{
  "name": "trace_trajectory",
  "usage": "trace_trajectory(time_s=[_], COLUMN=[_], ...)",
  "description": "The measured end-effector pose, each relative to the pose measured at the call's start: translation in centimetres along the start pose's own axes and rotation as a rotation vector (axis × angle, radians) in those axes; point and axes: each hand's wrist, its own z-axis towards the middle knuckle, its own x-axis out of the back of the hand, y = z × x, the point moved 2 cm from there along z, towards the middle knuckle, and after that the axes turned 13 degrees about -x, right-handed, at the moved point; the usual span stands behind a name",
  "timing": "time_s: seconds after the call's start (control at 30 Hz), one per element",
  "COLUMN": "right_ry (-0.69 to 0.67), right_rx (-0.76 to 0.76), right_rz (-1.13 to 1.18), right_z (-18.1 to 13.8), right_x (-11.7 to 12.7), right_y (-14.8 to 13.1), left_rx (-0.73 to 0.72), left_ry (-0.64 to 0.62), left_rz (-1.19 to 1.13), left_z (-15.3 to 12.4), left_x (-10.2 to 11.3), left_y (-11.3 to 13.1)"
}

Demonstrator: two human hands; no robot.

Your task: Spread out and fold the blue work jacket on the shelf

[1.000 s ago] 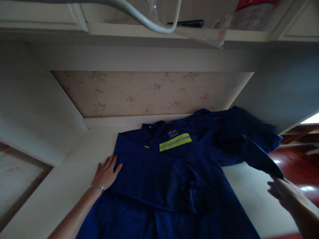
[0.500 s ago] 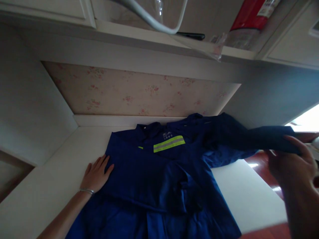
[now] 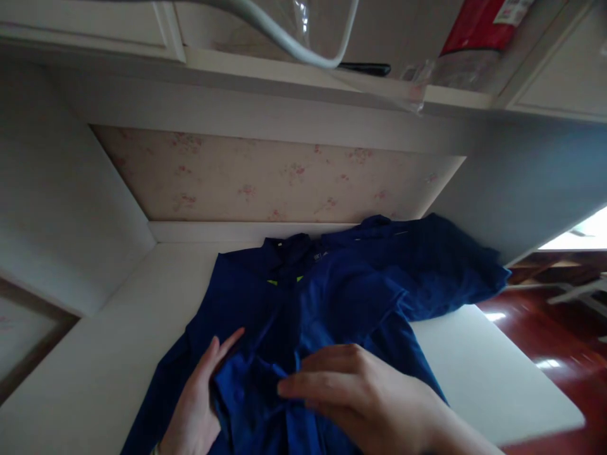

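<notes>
Folded across now, the jacket sleeve (image 3: 341, 297) lies under both flat, released hands' grip (image 3: 199, 398) (image 3: 360, 392).

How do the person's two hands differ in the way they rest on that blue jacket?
The left hand lies lower left with its fingers pointing up and away, flat along the blue jacket; the right hand reaches across from the right with its fingers pointing left. The left hand looks smaller and darker in shadow; the right hand is nearer the camera, larger and brighter. Both are bare and both touch the jacket's middle on the white surface.
</notes>
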Motion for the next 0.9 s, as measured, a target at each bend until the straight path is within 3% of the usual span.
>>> trace_trajectory(time_s=[0.1,0.2,0.43,0.53,0.7,0.9], right_ry=[0.207,0.360,0.546,0.578,0.528,0.409], right_rx=[-0.293,-0.486,-0.702,-0.765,-0.906,-1.075], right_rz=[0.009,-0.025,0.056,0.142,0.370,0.650], right_z=[-1.4,-3.5,-7.3,-8.7,-12.4,-16.6], right_x=[-1.0,-1.4,-2.6,-3.6,-5.0,-5.9], right_y=[4.0,7.6,12.4,13.7,15.5,15.7], left_rx=[-0.066,-0.118,0.095,0.022,-0.164,-0.226], left_ry=[0.111,0.037,-0.009,-0.008,0.067,0.055], left_rz=[0.282,0.415,0.249,0.347,0.740,0.952], left_z=[0.5,0.5,0.2,0.7,0.9,-1.1], left_x=[2.5,3.4,4.1,6.1,10.3,10.5], left_y=[-2.1,-2.9,0.3,0.4,-1.7,-3.6])
